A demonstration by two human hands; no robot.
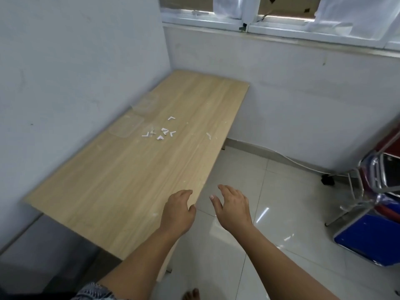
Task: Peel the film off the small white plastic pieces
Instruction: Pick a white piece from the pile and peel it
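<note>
A light wooden table (134,182) runs from the lower left of the frame up toward the centre, pushed into a corner of pale walls. Near its far end, left of centre in the frame, lies a loose cluster of small white plastic pieces (161,132). About seven can be counted: one L-shaped piece (171,118) sits apart at the top of the group, and the other six lie close together below it, some angled like corners, some more triangular. Whether any film is on them cannot be told at this size. To the right of the cluster a single pale scrap (209,135) lies near the table's right edge. Just left of the pieces, against the wall, are two clear plastic containers (134,118), one above the other in the frame, faint against the wood.

Two bare hands reach in from the bottom centre. The left hand (178,211) hovers over the near right edge of the table, palm down, fingers loosely curled and holding nothing. The right hand (232,207) is just beside it, over the white tiled floor (270,202), fingers spread and relaxed, also empty. Both hands are well apart from the pieces.

At the right edge of the frame stands a chair (372,202) with a chrome frame and red and blue parts. One bare foot (191,295) shows at the bottom edge. A window frame (281,27) crosses the top right.
</note>
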